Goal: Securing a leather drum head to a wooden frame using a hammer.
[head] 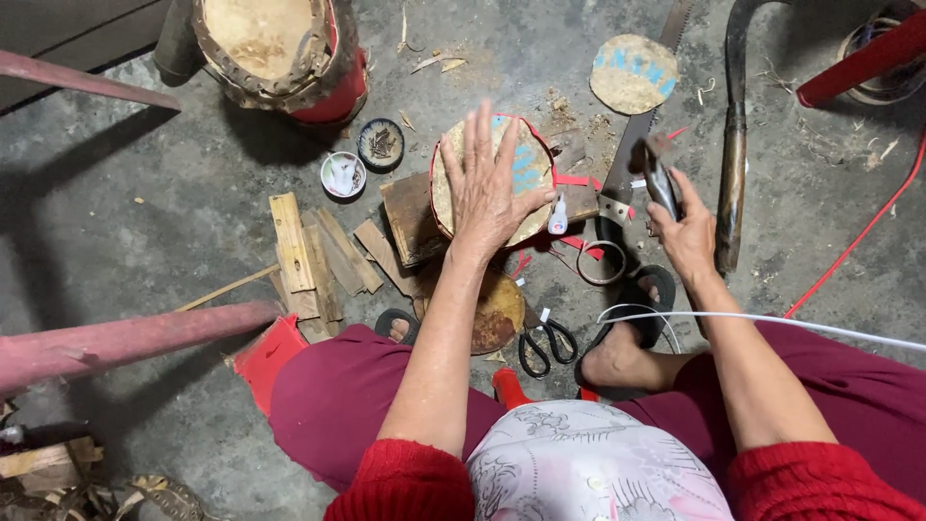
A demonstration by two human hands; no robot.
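My left hand [487, 183] lies flat, fingers spread, pressing on a round woven disc [526, 174] edged with red strip. The disc rests on a dark wooden block [410, 217] on the concrete floor. My right hand [687, 236] is closed around a dark tool [661, 178], blurred, raised to the right of the disc. A small white glue bottle [558, 214] lies by my left thumb.
Black scissors [546, 344] lie by my sandalled foot [627, 338]. Wood scraps [313, 256] lie left of the block, two small bowls [362, 159] behind them. A saw [637, 125], another round disc [634, 73], a curved dark handle [731, 183] and a woven basket [275, 53] lie beyond.
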